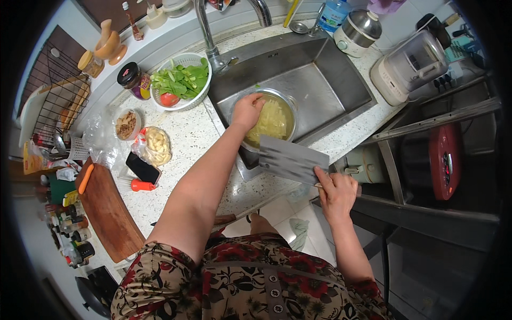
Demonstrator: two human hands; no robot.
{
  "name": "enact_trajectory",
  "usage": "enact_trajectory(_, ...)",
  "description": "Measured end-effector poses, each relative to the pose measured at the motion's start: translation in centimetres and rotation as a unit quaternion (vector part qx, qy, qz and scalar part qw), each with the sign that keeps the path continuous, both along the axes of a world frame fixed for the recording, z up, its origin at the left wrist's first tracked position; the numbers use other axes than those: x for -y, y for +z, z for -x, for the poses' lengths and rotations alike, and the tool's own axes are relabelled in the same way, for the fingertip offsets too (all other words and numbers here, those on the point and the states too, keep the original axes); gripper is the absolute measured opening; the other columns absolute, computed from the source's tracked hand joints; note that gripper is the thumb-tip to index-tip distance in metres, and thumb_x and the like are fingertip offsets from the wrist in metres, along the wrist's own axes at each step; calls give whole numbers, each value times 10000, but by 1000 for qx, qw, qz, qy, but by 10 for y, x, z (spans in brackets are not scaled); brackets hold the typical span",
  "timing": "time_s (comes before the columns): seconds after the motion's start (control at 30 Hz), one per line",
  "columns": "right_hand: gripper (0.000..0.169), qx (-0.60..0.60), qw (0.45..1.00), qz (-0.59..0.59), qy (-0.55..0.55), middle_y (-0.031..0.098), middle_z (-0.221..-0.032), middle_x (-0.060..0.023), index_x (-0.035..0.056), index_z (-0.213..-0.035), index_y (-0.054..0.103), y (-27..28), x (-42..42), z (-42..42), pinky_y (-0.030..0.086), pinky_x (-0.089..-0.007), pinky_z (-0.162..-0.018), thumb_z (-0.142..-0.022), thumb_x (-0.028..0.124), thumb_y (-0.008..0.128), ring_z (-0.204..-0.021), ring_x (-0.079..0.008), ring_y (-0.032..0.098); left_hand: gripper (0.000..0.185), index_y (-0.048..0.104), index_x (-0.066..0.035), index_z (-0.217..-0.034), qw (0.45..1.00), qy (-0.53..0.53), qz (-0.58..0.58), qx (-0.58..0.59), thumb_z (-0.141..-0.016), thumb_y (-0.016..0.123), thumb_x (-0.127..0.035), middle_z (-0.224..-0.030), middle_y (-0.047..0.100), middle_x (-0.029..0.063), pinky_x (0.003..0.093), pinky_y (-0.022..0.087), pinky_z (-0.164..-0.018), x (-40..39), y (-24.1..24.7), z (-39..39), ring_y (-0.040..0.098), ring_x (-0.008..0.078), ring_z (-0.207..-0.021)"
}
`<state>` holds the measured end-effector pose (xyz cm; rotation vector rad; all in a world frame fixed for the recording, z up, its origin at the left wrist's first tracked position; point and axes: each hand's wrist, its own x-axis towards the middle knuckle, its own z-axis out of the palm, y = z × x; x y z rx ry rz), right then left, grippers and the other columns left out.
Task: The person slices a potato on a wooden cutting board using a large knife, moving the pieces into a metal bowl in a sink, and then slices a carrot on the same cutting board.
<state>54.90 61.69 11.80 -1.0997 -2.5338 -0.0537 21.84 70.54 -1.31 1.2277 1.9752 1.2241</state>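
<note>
A round metal bowl [295, 127] stands in the stainless-steel sink. It holds yellowish water and pale cut strips [272, 120], perhaps potato. Over the bowl's left side is my left hand [247, 112], fingers bent and thumb near the water. Whether anything is pinched between them I cannot tell. My right hand [339, 196] grips a cleaver [294, 160] by its handle, index finger laid along the blade. The broad blade hangs over the sink's near edge, its far corner close to the bowl's rim.
Left of the sink stands a white colander [180, 105] with leafy greens and a tomato. A carrot [86, 179] lies on a wooden cutting board [110, 216]. A phone [143, 167] touches a bag of peeled garlic [157, 146]. The faucet [206, 32] rises behind the sink.
</note>
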Motion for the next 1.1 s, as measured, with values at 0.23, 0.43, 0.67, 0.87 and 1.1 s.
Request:
enact_trajectory(0.23, 495, -138, 979, 128, -76, 598, -823, -34, 166, -1228, 727, -22, 6, 8, 439, -360, -775, -755, 22, 742, -781, -237, 597, 270, 687, -27, -1217, 998, 53, -7, 24, -968, 662, -128, -1081, 745, 130, 309, 547, -886, 100, 24, 3, 710, 189, -984)
enact_trajectory(0.43, 368, -403, 816, 405, -92, 537, -809, 59, -6, -1326, 627, -49, 19, 46, 390, -207, -628, -961, 28, 659, -698, -42, 431, 301, 677, -14, -1216, 984, 154, -90, 16, -916, 676, 10, -1085, 712, 101, 283, 543, -846, 256, 43, 38, 686, 170, -907)
enact_trajectory(0.67, 313, -383, 788, 482, 22, 505, -778, 51, -31, -1279, 610, -40, 71, 133, 403, -210, -621, -1008, 125, 623, -679, -43, 448, 247, 716, -28, -1163, 925, 361, -103, -53, -917, 701, -11, -909, 639, 18, 242, 496, -746, 395, 64, 122, 576, 85, -794)
enact_trajectory(0.87, 361, -353, 785, 507, 48, 524, -770, 48, -39, -1323, 599, -35, 164, 206, 406, -206, -615, -998, 110, 642, -677, -39, 467, 324, 690, -74, -1162, 848, 461, 27, -261, -843, 739, -106, -1075, 658, 117, 392, 522, -852, 513, 62, 244, 632, 275, -984)
enact_trajectory(1.1, 395, -332, 786, 519, 58, 534, -822, 45, -19, -1365, 565, -41, 260, 252, 411, -203, -635, -987, 70, 636, -692, -47, 479, 553, 563, -133, -1384, 821, 398, 171, -371, -856, 723, -178, -1392, 581, 56, 490, 390, -1054, 563, 69, 382, 503, 263, -1313)
